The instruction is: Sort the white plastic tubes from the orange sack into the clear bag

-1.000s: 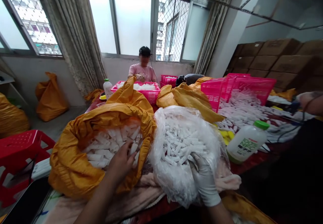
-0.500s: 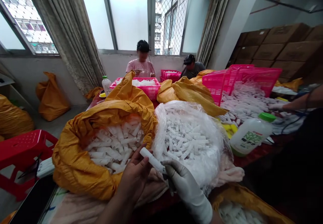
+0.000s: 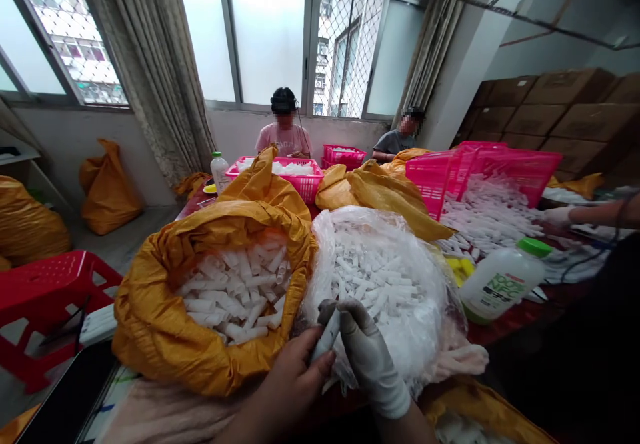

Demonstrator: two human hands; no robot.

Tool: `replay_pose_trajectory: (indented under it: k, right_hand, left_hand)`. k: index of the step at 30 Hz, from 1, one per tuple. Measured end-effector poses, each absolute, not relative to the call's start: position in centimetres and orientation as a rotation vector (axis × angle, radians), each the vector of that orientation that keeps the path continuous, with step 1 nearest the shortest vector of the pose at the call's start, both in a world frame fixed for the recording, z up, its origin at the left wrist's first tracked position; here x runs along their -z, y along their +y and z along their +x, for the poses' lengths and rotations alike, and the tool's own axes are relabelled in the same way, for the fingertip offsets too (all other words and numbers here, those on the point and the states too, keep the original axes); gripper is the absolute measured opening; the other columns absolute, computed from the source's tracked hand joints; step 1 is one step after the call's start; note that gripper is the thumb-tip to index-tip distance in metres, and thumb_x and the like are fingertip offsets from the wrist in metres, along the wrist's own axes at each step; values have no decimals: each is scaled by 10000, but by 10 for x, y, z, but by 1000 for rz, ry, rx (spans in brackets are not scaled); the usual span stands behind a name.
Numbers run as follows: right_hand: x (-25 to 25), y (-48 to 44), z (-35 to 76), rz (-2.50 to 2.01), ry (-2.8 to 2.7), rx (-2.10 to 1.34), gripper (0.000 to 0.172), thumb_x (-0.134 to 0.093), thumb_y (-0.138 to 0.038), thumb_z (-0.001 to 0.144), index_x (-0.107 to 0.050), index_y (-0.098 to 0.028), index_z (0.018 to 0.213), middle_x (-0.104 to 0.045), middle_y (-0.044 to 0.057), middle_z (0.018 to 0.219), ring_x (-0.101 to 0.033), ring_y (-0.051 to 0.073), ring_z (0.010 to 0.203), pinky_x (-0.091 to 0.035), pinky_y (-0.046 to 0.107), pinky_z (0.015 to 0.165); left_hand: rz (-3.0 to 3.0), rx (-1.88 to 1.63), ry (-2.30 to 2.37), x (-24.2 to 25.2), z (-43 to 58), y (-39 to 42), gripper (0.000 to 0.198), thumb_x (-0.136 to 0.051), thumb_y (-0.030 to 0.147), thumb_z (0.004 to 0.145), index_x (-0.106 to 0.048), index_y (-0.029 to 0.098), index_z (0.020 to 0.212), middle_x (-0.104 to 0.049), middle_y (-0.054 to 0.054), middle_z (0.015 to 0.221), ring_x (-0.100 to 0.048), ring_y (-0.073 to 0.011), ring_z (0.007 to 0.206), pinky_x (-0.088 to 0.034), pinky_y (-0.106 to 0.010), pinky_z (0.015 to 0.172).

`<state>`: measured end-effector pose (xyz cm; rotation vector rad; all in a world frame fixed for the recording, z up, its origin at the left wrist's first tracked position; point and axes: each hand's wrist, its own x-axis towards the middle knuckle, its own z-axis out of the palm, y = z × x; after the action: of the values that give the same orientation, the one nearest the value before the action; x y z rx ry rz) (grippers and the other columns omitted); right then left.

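Note:
A white plastic tube [image 3: 327,337] slants upward between my two hands, over the front edge of the clear plastic bag. My bare left hand [image 3: 300,374] is closed around its lower part, thumb along the side. At the upper end, the fingers of my gloved right hand [image 3: 370,351] pinch the tip, partly hiding it; the glove's fingertips look dark. Left of the hands, an orange woven sack [image 3: 150,317] stands with its mouth rolled back, full of similar white tubes [image 3: 235,291]. Behind my right hand, the clear plastic bag [image 3: 425,311] holds many small white pieces [image 3: 370,274].
A green-capped bottle [image 3: 503,284] stands to the right. Pink baskets [image 3: 300,187] and a heap of white pieces [image 3: 493,217] lie beyond, where a co-worker's gloved hand [image 3: 557,216] reaches in. Two people sit opposite. A red stool [image 3: 45,291] is at left.
The tube has swung from pointing up-left to pointing up-right, and both hands have drawn closer together. My right fingers have moved from its lower end to its upper end. One seated person has straightened up.

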<state>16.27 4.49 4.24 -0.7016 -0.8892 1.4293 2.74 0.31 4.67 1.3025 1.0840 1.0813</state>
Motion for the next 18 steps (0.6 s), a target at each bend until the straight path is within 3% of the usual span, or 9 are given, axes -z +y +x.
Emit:
replay_pose_trajectory:
  k: [3,5,7,9,12,14,18]
  right_hand:
    - [-32,41,164,-641,-762,-1630,240,-783,-418,631,-679,-240,755,-706,-23,727,-628,133,646,-518,267,637]
    - [-26,38,165,-638,-680,-1653,246,-797,-411,613,-682,-249,758,-708,-38,727,-627,117,628,-514,242,621]
    - [-20,37,166,-664,-634,-1633,257,-793,-428,610,-686,-252,764,-705,-44,730,-627,112,627,-518,236,627]
    - [-15,36,163,-731,-707,-1590,271,-768,-463,632,-695,-240,768,-703,-27,731,-629,122,644,-525,246,647]
    - [-8,33,155,-877,-922,-1459,332,-742,-522,631,-706,-215,752,-706,13,742,-632,147,673,-534,260,674]
    - [-4,27,155,-942,-1023,-1383,364,-729,-545,631,-707,-212,776,-718,38,786,-647,174,711,-544,286,698]
    - [3,6,195,-1137,-1085,-984,346,-624,-550,742,-668,-227,857,-719,64,831,-672,221,746,-560,356,673]
  left_hand:
    - [1169,-1028,902,-43,32,-3,327,-606,462,799,-632,163,929,-594,15,699,-537,-105,600,-431,-191,572]
    - [1002,-982,777,-40,36,-5,384,-612,526,771,-592,154,867,-499,61,558,-380,-47,387,-307,-162,388]
    - [917,-958,706,-38,38,-6,425,-623,573,737,-566,157,806,-456,81,514,-273,-21,323,-218,-159,334]
    - [976,-1001,749,-38,38,-6,427,-630,569,732,-589,155,832,-521,52,577,-382,-42,389,-309,-164,394]
    - [1261,-1055,1031,-42,36,-6,376,-578,499,804,-637,155,942,-638,-32,804,-583,-160,753,-458,-243,689]
    - [1468,-1007,1174,-46,36,-7,335,-504,427,865,-639,160,1014,-661,-72,956,-576,-218,946,-437,-294,844]
    - [1849,-723,1081,-59,28,-6,313,-518,311,860,-597,254,1157,-659,-42,1094,-585,-201,994,-424,-274,890]
